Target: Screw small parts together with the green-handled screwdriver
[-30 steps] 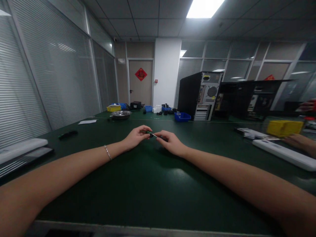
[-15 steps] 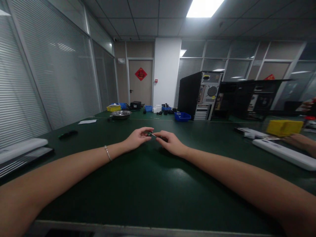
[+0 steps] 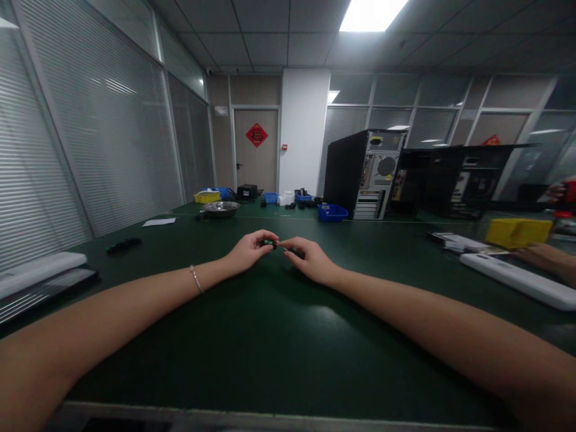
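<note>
Above the middle of the green table (image 3: 270, 336), my left hand (image 3: 248, 253) is closed on a small green and black part (image 3: 269, 243), pinched between thumb and fingers. It looks like a small circuit board, but is too small to name surely. My right hand (image 3: 310, 259) faces it from the right, thumb and forefinger closed on a thin metal tool (image 3: 282, 246). The tool's tip points at the part; whether they touch I cannot tell. My fingers hide most of both items.
A metal dish (image 3: 220, 209), a blue bin (image 3: 332, 212) and a computer tower (image 3: 366, 175) stand at the back. On the right lie a white bar (image 3: 517, 281) and a yellow bin (image 3: 517, 233) beside another person's hand (image 3: 546, 258). A dark tool (image 3: 123, 245) lies left.
The small part has turned in my left fingers, so more of its green face shows. Less of the thin metal tool is visible between my hands. Both arms stay nearly in place.
</note>
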`<state>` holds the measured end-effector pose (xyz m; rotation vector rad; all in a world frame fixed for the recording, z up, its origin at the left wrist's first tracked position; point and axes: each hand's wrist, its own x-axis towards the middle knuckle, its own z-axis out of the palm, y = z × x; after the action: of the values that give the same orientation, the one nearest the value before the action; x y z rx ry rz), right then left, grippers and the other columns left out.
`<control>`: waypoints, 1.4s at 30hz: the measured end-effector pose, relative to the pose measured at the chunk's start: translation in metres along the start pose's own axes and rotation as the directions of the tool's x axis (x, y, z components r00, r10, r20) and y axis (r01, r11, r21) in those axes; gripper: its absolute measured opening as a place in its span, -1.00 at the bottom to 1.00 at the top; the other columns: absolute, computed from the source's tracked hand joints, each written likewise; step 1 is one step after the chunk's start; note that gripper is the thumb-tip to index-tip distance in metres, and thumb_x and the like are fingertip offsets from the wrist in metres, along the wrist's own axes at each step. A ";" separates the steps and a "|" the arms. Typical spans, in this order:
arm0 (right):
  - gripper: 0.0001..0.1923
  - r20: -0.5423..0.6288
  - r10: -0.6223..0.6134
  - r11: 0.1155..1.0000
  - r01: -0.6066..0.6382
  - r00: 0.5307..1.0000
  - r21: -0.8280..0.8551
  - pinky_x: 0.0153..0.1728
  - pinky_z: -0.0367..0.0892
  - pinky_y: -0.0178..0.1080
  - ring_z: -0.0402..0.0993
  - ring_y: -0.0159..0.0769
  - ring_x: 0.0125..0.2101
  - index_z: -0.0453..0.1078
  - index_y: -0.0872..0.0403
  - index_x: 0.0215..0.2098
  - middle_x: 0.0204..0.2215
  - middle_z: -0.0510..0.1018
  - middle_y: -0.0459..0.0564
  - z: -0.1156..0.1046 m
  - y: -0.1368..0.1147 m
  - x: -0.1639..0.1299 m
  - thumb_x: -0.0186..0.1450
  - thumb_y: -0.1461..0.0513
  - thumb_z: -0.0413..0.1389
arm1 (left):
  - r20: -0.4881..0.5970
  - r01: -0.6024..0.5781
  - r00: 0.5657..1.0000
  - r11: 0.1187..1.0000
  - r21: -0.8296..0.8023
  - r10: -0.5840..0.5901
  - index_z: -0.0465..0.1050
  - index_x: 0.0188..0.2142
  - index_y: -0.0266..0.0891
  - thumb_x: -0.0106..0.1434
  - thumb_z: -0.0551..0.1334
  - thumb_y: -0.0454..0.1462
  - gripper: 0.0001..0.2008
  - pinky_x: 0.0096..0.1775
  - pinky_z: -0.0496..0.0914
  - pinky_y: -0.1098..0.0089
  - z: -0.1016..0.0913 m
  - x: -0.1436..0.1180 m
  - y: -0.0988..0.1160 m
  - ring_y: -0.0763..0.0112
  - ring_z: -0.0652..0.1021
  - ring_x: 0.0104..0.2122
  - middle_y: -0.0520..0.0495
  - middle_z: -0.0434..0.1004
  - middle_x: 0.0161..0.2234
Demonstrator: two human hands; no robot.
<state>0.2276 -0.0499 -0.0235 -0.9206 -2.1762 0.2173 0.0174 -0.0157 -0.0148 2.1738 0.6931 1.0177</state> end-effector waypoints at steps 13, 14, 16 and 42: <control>-0.72 0.013 0.008 1.000 -0.008 1.000 0.014 -0.23 0.30 -0.23 0.41 -0.28 -0.23 0.40 0.04 -0.06 -0.20 0.50 0.01 -0.001 -0.001 0.000 0.26 0.27 0.04 | -0.007 -0.072 0.997 0.976 0.206 0.075 0.46 -0.09 -0.20 0.20 0.16 -0.26 -0.72 -0.06 0.33 0.30 -0.004 -0.005 0.000 0.27 0.48 -0.12 -0.07 0.52 -0.13; -0.72 0.012 0.013 0.999 -0.013 1.000 0.034 -0.23 0.31 -0.23 0.41 -0.28 -0.23 0.40 0.04 -0.07 -0.18 0.50 0.01 -0.001 -0.001 0.000 0.26 0.26 0.04 | 0.001 -0.062 0.998 0.983 0.174 0.062 0.46 -0.08 -0.20 0.20 0.16 -0.26 -0.71 -0.06 0.34 0.30 -0.004 -0.005 -0.001 0.27 0.48 -0.12 -0.08 0.52 -0.12; -0.72 0.013 0.021 0.997 -0.021 1.000 0.069 -0.24 0.32 -0.24 0.42 -0.28 -0.23 0.41 0.04 -0.07 -0.17 0.50 0.01 -0.002 -0.002 -0.001 0.27 0.26 0.03 | 0.020 -0.036 0.999 0.995 0.097 0.034 0.45 -0.08 -0.22 0.19 0.17 -0.25 -0.70 -0.08 0.36 0.29 -0.004 -0.004 -0.003 0.27 0.49 -0.14 -0.09 0.52 -0.11; -0.70 0.022 0.034 0.989 -0.037 0.999 0.143 -0.38 0.30 -0.29 0.37 -0.39 -0.45 0.40 0.09 -0.04 -0.30 0.48 0.01 -0.002 -0.001 -0.002 0.27 0.23 0.03 | 0.035 0.127 0.992 0.959 -0.254 -0.122 0.46 -0.10 -0.30 0.13 0.24 -0.28 -0.69 -0.19 0.35 0.33 0.001 -0.002 -0.006 0.39 0.46 -0.31 -0.15 0.51 -0.18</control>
<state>0.2291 -0.0524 -0.0227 -0.8796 -2.1325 0.3958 0.0158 -0.0134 -0.0205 1.8909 0.6427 0.9623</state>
